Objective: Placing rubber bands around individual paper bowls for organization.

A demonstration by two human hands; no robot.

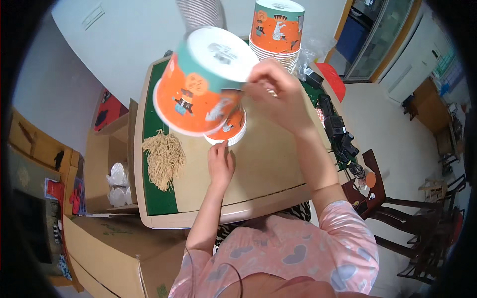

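My right hand grips the edge of the base of an orange and green paper bucket, held upside down and tilted above the table. A second orange paper bucket stands upside down on the tabletop, partly hidden behind the raised one. My left hand has its fingers curled at this bucket's white rim. At the back stands a stack of upturned paper buckets with the same orange and green print. Left of it is a tall white stack of nested cups or buckets, partly hidden.
A bundle of beige strings lies at the table's left side. Black adapters and cables line the right edge. Cardboard boxes stand at the left, one with white wrapped things. Dark wooden stools are at the right.
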